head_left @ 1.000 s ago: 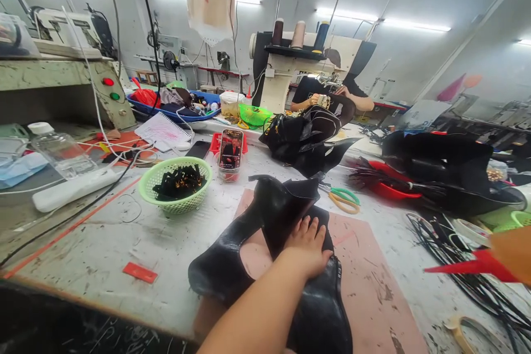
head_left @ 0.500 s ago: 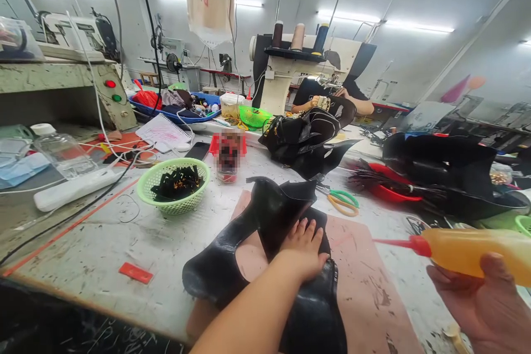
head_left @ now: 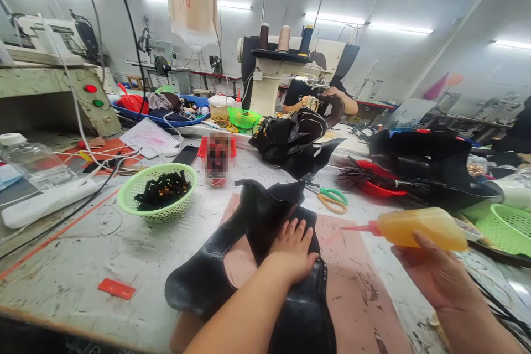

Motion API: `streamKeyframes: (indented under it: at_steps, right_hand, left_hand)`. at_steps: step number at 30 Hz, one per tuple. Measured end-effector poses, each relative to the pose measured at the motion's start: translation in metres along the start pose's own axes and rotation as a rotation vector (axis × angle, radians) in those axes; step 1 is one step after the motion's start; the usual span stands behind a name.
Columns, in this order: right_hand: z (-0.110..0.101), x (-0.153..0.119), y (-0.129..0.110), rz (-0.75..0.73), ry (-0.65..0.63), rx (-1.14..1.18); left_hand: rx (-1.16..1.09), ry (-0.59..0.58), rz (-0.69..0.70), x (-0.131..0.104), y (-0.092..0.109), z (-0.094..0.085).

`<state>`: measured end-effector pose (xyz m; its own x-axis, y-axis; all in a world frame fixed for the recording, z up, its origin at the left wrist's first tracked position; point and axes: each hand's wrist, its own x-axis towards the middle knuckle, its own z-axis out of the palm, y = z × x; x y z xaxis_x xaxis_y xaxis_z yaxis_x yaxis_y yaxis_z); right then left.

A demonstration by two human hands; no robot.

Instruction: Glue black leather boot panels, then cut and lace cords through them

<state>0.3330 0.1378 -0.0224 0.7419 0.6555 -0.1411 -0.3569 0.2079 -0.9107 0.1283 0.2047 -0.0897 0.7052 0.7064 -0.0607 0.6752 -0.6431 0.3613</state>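
My left hand (head_left: 292, 250) lies flat with fingers spread on a black leather piece (head_left: 199, 268), which looks like a shoe or boot upper. The leather rests on a pinkish board (head_left: 357, 282), and my forearm covers part of it. Off to the right, my right hand (head_left: 433, 274) is wrapped round a squeeze bottle (head_left: 418, 227) of amber liquid, held in the air above the table. Its thin red nozzle points left toward the leather, apart from it. Beyond the leather lie scissors (head_left: 333, 199) with green and orange handles.
A green basket (head_left: 155, 215) of black strips stands at left, near a red tag (head_left: 116, 288). Black leather pieces (head_left: 290, 138) are piled behind. At right are a red tray (head_left: 381, 191) and a green basket (head_left: 510, 227). A co-worker's arms (head_left: 346, 102) show behind the sewing machine (head_left: 269, 91).
My right hand has brought the squeeze bottle leftward, nearer the leather piece. The left hand stays flat on the leather. The whole view has shifted slightly.
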Motion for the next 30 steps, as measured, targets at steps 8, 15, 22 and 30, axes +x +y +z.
streamKeyframes:
  at_steps: [8, 15, 22, 30]
  right_hand:
    - [0.016, 0.042, 0.04, 0.018, -0.096, 0.149]
    - [0.027, 0.07, 0.071, 0.015, -0.087, 0.071]
    - [0.023, 0.075, 0.078, -0.053, -0.066, 0.011]
    - [0.022, 0.075, 0.079, -0.089, -0.079, -0.06]
  left_hand:
    - [0.047, 0.027, -0.019, 0.011, 0.0, -0.003]
    - [0.092, 0.025, -0.042, 0.014, 0.002, -0.008]
    - [0.119, 0.013, -0.052, 0.017, 0.003, -0.007]
    - [0.141, -0.02, -0.057, 0.017, 0.006, -0.011]
